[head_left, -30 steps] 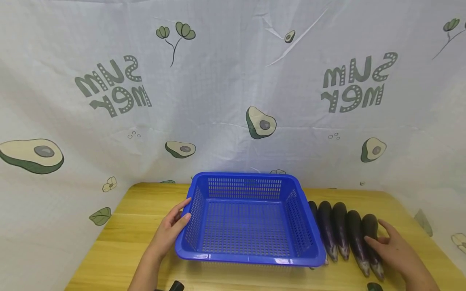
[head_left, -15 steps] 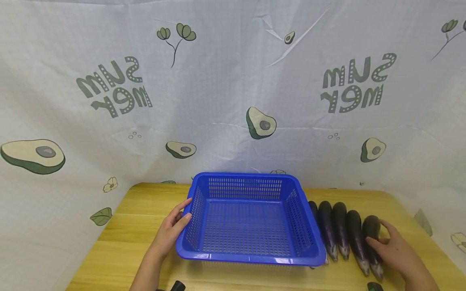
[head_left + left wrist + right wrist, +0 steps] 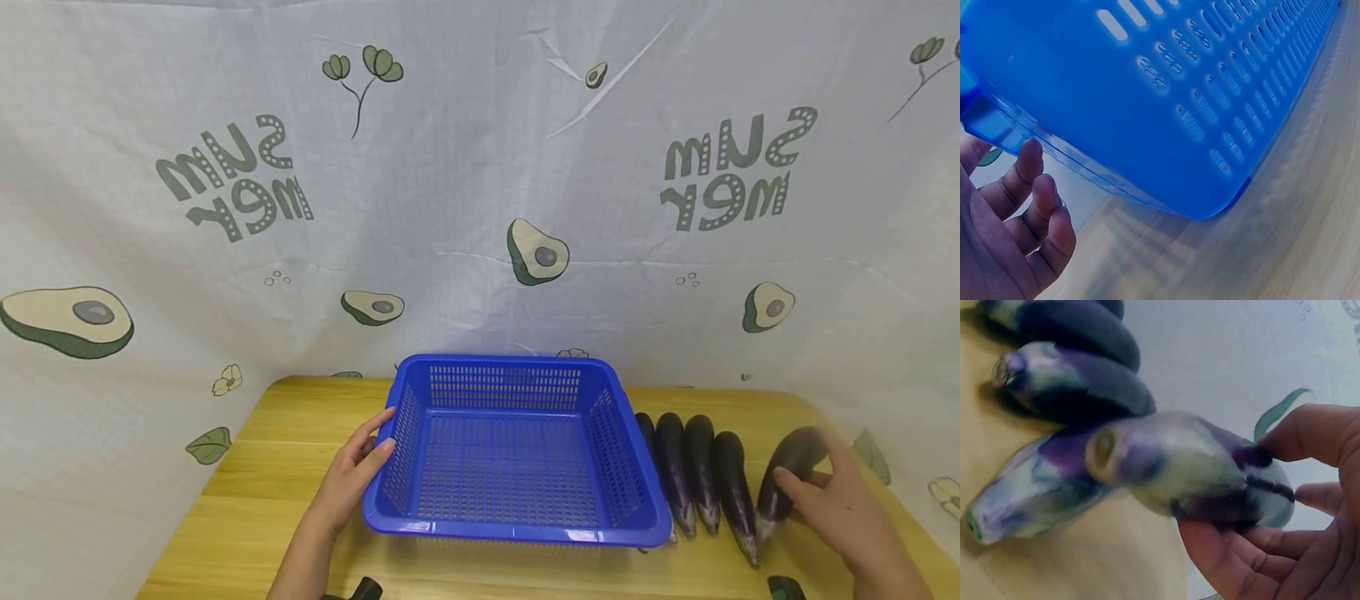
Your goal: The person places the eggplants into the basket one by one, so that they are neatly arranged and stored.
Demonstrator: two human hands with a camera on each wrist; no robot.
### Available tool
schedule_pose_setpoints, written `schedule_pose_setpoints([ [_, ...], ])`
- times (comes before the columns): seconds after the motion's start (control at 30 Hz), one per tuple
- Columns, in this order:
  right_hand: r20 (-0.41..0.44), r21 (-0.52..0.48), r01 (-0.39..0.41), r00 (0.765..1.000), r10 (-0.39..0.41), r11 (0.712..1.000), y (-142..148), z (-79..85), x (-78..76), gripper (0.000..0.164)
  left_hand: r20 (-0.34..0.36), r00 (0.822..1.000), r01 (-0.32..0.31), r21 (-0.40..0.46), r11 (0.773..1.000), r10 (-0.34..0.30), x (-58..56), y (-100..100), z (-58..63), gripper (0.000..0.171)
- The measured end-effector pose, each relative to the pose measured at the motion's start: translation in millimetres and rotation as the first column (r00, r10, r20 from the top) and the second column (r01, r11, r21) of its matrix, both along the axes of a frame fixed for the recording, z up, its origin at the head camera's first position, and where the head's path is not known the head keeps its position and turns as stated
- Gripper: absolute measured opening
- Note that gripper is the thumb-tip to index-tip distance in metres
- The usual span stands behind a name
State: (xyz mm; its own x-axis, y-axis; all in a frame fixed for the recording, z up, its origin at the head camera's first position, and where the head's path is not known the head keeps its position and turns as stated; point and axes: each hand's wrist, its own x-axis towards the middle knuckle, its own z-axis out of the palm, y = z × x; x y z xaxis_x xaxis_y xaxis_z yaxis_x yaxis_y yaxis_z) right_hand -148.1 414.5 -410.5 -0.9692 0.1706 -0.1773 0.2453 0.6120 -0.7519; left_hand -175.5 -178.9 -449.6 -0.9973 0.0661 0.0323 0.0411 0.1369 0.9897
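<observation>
A dark purple eggplant (image 3: 788, 467) is gripped by my right hand (image 3: 843, 500) at the right side of the table. Its thick end is up between thumb and fingers, and its pale stem end points down toward the table. In the right wrist view this eggplant (image 3: 1194, 465) overlaps another one lying behind it. My left hand (image 3: 348, 475) holds the left rim of a blue plastic basket (image 3: 517, 533), thumb on the rim. Beneath that rim, the curled fingers (image 3: 1054, 234) show in the left wrist view. Several eggplants (image 3: 701, 467) lie side by side, right of the basket.
The wooden table (image 3: 292, 433) carries the basket at its middle, with bare slats showing inside. Behind stands a white curtain (image 3: 465, 183) printed with avocados. Dark gadget ends (image 3: 366, 588) poke in at the bottom edge near each wrist.
My right hand has lifted the outermost eggplant, moving it right and away from the row and tilting it. The left hand and the basket stay in place.
</observation>
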Motion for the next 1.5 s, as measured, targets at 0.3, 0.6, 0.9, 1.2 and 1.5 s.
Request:
schedule_pose_setpoints([
  [0.3,-0.029,0.089,0.021,0.999,-0.019,0.996,-21,18.2,0.3,0.103,-0.035,0.999,-0.031,-0.071,0.997,0.029,-3.6,-2,2.5,0.049],
  [0.6,-0.13,0.074,-0.019,0.991,0.029,0.997,-62,42.9,4.3,0.098,-0.034,0.999,-0.04,-0.104,0.994,0.036,-3.4,-1,7.6,0.049],
  [0.9,-0.174,0.102,-0.072,0.981,0.09,0.992,-88,51.3,0.0,0.095,-0.031,0.999,-0.033,-0.098,0.995,0.03,-4.6,0,6.0,0.049],
  [1.2,-0.202,0.055,-0.135,0.969,0.144,0.989,-118,68.3,-8.5,0.093,-0.019,0.999,-0.033,-0.086,0.996,0.032,-4.1,-1,5.4,0.049],
  [1.5,-0.227,0.05,-0.213,0.949,0.219,0.976,-162,85.3,-23.1,0.092,-0.017,0.999,-0.034,-0.083,0.996,0.033,-3.7,-3,5.2,0.049],
])
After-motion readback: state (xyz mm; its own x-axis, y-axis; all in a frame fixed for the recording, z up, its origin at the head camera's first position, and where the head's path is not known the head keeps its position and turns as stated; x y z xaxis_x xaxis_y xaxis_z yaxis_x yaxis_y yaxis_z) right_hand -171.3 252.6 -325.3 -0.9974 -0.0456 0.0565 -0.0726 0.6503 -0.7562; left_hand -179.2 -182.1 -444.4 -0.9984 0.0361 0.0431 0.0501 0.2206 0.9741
